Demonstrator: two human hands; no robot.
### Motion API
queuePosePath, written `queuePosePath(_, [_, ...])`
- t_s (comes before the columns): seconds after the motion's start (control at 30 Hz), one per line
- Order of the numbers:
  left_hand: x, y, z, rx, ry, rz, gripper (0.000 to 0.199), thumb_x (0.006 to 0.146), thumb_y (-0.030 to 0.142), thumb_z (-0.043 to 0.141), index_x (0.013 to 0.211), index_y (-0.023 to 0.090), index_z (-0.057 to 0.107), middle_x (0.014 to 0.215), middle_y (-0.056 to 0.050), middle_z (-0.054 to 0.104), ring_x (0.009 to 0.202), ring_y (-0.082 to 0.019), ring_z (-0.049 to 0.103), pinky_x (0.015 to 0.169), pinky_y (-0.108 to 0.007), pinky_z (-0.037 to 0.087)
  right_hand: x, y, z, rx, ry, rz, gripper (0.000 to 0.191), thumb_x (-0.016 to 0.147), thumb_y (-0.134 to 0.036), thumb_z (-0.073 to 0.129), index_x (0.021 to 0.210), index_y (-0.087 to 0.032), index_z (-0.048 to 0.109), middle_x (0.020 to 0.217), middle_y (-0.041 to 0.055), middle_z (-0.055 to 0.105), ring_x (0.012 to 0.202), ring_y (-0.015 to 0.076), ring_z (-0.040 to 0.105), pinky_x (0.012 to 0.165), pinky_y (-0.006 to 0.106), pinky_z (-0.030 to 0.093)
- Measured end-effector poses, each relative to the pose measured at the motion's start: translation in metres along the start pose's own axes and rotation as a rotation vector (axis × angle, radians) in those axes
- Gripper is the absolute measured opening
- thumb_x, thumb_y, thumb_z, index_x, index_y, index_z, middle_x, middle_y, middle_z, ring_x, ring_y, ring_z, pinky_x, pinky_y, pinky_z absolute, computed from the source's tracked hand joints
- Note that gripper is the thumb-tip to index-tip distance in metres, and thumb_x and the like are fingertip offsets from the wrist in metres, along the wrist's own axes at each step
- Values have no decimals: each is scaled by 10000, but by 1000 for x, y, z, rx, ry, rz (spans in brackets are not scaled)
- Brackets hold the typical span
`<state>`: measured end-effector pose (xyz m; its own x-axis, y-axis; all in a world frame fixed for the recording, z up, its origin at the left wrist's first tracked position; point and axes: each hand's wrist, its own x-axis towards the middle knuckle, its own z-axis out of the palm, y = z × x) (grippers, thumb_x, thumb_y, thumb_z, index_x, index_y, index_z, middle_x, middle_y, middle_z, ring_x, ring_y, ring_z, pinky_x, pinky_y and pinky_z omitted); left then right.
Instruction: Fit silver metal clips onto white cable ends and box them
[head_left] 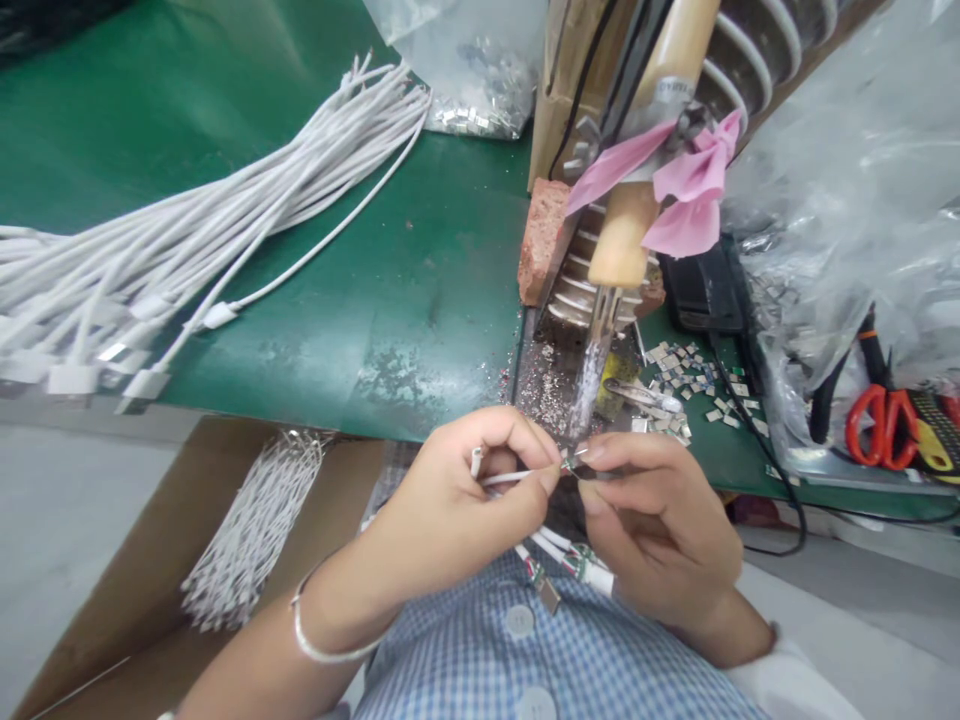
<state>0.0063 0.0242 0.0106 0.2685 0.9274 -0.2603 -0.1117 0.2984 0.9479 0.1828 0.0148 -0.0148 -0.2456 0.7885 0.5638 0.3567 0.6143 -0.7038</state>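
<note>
My left hand (480, 490) is closed around a white cable (517, 478), with the thumb and index finger pinching it near its stripped end. Another cable end (476, 461) pokes up between its fingers. My right hand (660, 520) pinches a small connector with a green board (571, 462), mostly hidden by the fingertips, against the tip of that cable. Just above both hands is the tip of a fixed soldering iron (619, 235), its wooden handle tied with pink cloth. Below them hang cables with wired USB connectors (551, 597), over a blue checked garment.
A bundle of white cables (300, 180) lies on the green table (420, 260). Loose connectors (679, 370), red-handled scissors (877, 425) and a plastic bag (840, 200) are at right. A brick (543, 240) supports the iron's stand. More cables (255, 530) sit in a cardboard box below.
</note>
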Motion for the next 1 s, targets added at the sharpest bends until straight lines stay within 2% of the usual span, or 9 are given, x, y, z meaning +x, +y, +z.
queuePosePath(0.37, [1,-1,0,-18,-39,1,125,752,31,594,683,128,556,748,20,617,537,-25,459,476,-130,366,2,1,0,-6,6,-10,211,776,-13,605,898,-185,621,946,41,663,883,171,675,795,349,612])
queuePosePath(1.0, [2,3,1,-23,-9,9,127,756,43,599,680,131,550,762,16,617,508,-16,413,462,-140,350,9,1,2,-54,20,-81,238,767,14,605,915,-171,630,926,51,647,899,172,655,779,320,609])
